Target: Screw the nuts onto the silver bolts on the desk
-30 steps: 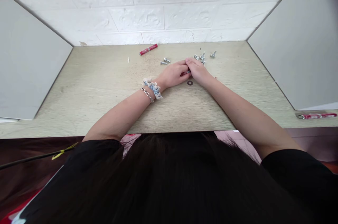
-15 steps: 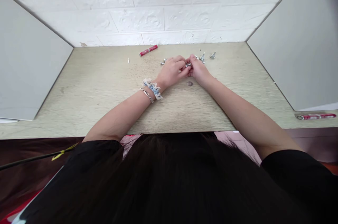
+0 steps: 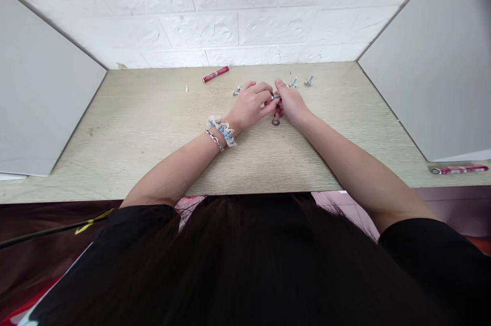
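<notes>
Over the back half of the table, my left hand (image 3: 253, 105) and my right hand (image 3: 292, 104) meet, fingers closed on one small silvery metal part (image 3: 275, 96), which looks like a bolt. Fingertips cover much of it. Just below the fingers a flat round washer (image 3: 275, 122) lies on the wood. Small bolts (image 3: 237, 91) lie behind my left hand. More silvery bolts (image 3: 293, 82) are behind my right hand, partly hidden by it, and a separate bolt (image 3: 309, 81) stands further right.
A red tube (image 3: 215, 74) lies near the white wall, and another red tube (image 3: 459, 169) at the right front edge. A white scrap (image 3: 186, 89) is at the left. Grey panels (image 3: 46, 85) flank the wooden table (image 3: 126, 126) on both sides.
The metal part has turned between my fingers and shows more of its length. My right fingers have shifted slightly, with fingertips now lower, close to the washer.
</notes>
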`<state>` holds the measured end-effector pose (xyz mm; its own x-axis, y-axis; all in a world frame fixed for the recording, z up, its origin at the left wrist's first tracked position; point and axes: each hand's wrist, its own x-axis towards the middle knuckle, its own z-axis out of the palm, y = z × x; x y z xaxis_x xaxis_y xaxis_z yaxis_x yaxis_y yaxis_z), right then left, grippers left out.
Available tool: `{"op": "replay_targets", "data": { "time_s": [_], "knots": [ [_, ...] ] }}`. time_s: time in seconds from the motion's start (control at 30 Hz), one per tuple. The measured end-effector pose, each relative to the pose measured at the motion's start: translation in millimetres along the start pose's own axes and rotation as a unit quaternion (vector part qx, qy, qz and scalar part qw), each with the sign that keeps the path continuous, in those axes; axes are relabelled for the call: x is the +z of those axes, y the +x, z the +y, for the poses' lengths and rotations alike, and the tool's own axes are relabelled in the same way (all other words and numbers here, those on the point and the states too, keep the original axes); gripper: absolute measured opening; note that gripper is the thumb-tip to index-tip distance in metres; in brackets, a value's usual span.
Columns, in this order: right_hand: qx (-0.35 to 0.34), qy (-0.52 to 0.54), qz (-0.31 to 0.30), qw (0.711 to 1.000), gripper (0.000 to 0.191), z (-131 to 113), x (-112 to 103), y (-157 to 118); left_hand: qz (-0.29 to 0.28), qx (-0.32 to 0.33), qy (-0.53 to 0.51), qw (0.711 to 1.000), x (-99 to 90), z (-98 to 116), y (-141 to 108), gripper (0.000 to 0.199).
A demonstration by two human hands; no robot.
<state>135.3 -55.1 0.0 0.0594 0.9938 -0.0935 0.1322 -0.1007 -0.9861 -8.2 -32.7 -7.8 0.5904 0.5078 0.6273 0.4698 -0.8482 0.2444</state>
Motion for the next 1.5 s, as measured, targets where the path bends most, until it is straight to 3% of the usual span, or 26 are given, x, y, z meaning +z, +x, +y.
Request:
{"op": "replay_targets", "data": {
  "time_s": [0.37, 0.77, 0.9, 1.03, 1.17, 1.3, 1.5],
  "knots": [
    [0.033, 0.059, -0.03, 0.997, 0.035, -7.3, 0.6, -2.9, 0.012, -0.034, 0.011, 0.999, 0.4, -5.5, -0.7, 0.032],
    [0.016, 0.076, -0.06, 0.995, 0.005, -9.1, -2.9, -4.7, -0.011, -0.057, 0.022, 0.998, 1.1, -8.5, -0.1, 0.033],
    [0.018, 0.068, -0.056, 0.996, 0.014, -8.8, -3.4, -4.9, -0.01, -0.058, 0.022, 0.998, 1.5, -7.9, 0.3, 0.033],
    [0.011, 0.07, -0.044, 0.996, 0.01, -6.1, -3.0, -3.1, 0.007, -0.045, 0.011, 0.999, 1.3, -6.3, -0.3, 0.031],
    [0.018, 0.065, -0.038, 0.997, 0.043, -2.9, -1.4, 1.7, 0.003, -0.024, 0.001, 1.0, 0.2, -4.4, -0.6, 0.03],
    [0.032, 0.034, -0.038, 0.998, 0.06, -2.3, -0.5, 4.3, -0.004, -0.007, -0.016, 1.0, -1.2, -0.8, -1.5, 0.033],
    [0.019, -0.04, -0.027, 0.999, 0.06, -5.4, -2.9, -1.7, -0.011, 0.001, -0.026, 1.0, -2.2, 3.3, -3.2, 0.035]
  ]
}}
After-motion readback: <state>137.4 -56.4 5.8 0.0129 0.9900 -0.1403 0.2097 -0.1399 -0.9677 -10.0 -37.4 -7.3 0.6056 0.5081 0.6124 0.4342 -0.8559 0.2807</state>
